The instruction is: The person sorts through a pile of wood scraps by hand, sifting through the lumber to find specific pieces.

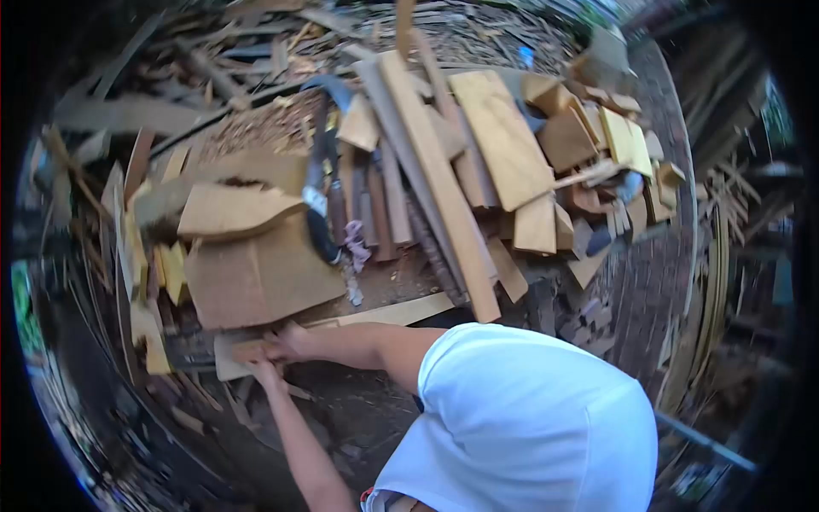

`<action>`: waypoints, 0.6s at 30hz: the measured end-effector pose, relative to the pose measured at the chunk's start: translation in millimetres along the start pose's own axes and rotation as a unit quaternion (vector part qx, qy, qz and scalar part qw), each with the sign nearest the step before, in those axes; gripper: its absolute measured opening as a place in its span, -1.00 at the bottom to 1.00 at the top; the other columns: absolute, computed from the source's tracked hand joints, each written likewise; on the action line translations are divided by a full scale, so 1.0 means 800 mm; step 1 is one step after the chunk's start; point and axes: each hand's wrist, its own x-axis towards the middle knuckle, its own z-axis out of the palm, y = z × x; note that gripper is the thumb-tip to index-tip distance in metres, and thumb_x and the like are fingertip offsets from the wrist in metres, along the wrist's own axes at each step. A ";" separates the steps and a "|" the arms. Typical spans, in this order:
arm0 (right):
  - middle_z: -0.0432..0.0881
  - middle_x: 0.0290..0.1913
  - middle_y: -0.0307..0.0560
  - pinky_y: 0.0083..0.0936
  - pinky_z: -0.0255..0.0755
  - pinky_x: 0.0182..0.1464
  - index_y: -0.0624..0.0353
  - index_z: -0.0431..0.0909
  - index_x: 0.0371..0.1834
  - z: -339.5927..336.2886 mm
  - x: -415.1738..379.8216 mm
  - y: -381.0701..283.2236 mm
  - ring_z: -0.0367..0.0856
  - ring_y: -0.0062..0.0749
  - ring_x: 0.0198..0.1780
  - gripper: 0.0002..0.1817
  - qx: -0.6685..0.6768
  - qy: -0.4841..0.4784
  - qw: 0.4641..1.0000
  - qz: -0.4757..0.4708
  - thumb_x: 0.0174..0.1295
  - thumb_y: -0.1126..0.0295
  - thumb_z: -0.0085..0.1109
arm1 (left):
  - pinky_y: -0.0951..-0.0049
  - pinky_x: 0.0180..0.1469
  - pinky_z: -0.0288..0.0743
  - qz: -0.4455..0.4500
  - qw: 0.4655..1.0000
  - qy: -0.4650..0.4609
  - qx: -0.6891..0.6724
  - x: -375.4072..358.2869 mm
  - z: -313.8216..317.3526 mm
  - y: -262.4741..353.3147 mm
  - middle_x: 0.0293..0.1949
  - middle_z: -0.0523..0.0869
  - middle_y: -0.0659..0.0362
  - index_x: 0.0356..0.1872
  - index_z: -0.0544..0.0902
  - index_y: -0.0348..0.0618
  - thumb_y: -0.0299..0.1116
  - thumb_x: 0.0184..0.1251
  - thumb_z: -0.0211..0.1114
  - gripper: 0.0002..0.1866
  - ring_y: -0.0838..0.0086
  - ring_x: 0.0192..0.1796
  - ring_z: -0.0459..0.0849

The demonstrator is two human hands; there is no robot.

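Both my hands meet at the near left edge of the workbench. My left hand (264, 369) is closed around a small brown wood block (248, 351), its fingers partly blurred. Coming in from the right, my right hand (288, 343) is closed at the far end of the same block. Just under and left of them is a pale flat wood piece (226, 365). Beyond my hands lies a wide wooden board (256, 282) with a curved-edge wood piece (239, 211) on top. A saw with a dark handle (321, 236) rests right of the board.
Long wood strips (439, 183) and a thick yellowish plank (502, 136) lie across the bench. Cut wood blocks (567, 141) are heaped at its right end. A purple cloth strip (357, 241) lies among narrow tools or sticks. Scrap wood (478, 38) covers the ground behind.
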 end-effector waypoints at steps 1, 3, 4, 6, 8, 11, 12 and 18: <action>0.34 0.19 0.05 -0.17 0.48 -0.11 -0.61 0.33 0.18 -0.034 -0.034 0.004 0.46 -0.01 0.15 -0.51 -0.014 -0.065 0.997 -0.026 0.13 -0.08 0.09 | 0.17 -0.13 0.66 -0.033 0.999 -0.020 -0.020 -0.015 0.019 -0.010 0.20 0.39 -0.10 0.42 -0.11 -0.06 -0.16 0.43 0.16 -0.26 0.15 0.01 0.61; 0.34 0.16 0.03 -0.21 0.51 -0.15 -0.57 0.32 0.15 -0.090 -0.096 0.027 0.45 -0.04 0.16 -0.56 0.000 -0.107 0.994 -0.025 0.15 0.03 0.10 | 0.15 -0.21 0.65 -0.045 0.997 0.046 0.037 -0.061 0.077 -0.025 0.11 0.46 -0.07 0.34 -0.03 -0.06 -0.15 0.44 0.14 -0.35 0.17 -0.01 0.62; 0.34 0.13 0.02 -0.24 0.51 -0.19 -0.57 0.31 0.15 -0.090 -0.122 0.041 0.46 -0.06 0.14 -0.55 -0.019 -0.081 0.996 -0.032 0.16 0.08 0.09 | 0.16 -0.22 0.65 -0.043 0.997 0.044 0.043 -0.077 0.103 -0.034 0.09 0.47 -0.06 0.28 0.04 -0.09 -0.16 0.44 0.13 -0.42 0.17 -0.02 0.62; 0.35 0.08 0.00 -0.27 0.53 -0.23 -0.57 0.29 0.16 -0.086 -0.179 0.061 0.47 -0.08 0.11 -0.54 -0.045 -0.049 0.998 -0.018 0.17 0.14 0.07 | 0.19 -0.20 0.63 -0.042 0.997 0.014 0.065 -0.112 0.149 -0.054 0.07 0.48 -0.05 0.16 0.15 -0.13 -0.13 0.46 0.10 -0.54 0.17 -0.03 0.62; 0.35 0.05 0.00 -0.30 0.53 -0.24 -0.62 0.25 0.22 -0.104 -0.234 0.073 0.46 -0.10 0.09 -0.48 -0.046 -0.039 0.998 0.034 0.18 0.19 0.04 | 0.23 -0.16 0.61 -0.048 0.990 -0.046 0.128 -0.136 0.179 -0.066 0.11 0.43 -0.04 0.13 0.22 -0.16 -0.06 0.47 0.05 -0.55 0.21 -0.03 0.62; 0.35 0.00 0.00 -0.31 0.52 -0.27 -0.65 0.09 0.39 -0.144 -0.306 0.083 0.47 -0.14 0.02 -0.28 -0.077 -0.017 0.993 0.084 0.16 0.27 0.03 | 0.34 -0.17 0.59 -0.007 0.969 -0.127 0.214 -0.177 0.205 -0.067 0.18 0.31 -0.03 0.33 0.20 -0.15 0.04 0.48 -0.01 -0.41 0.34 -0.07 0.59; 0.36 -0.02 0.01 -0.29 0.52 -0.28 -0.61 0.02 0.44 -0.156 -0.325 0.084 0.47 -0.14 -0.01 -0.22 -0.072 -0.017 0.993 0.096 0.14 0.29 0.04 | 0.39 -0.19 0.58 0.002 0.961 -0.145 0.234 -0.189 0.206 -0.068 0.19 0.23 -0.01 0.44 0.10 -0.10 0.02 0.47 0.03 -0.34 0.40 -0.13 0.57; 0.41 -0.06 0.10 -0.26 0.56 -0.25 -0.40 -0.16 0.53 -0.254 -0.390 0.059 0.54 -0.09 -0.08 -0.10 -0.051 -0.020 0.986 0.160 0.13 0.30 0.09 | 0.29 -0.05 0.58 -0.103 0.992 -0.036 0.057 -0.208 0.175 -0.118 0.21 0.34 0.05 0.44 0.07 -0.02 -0.16 0.42 0.15 -0.33 0.31 -0.05 0.58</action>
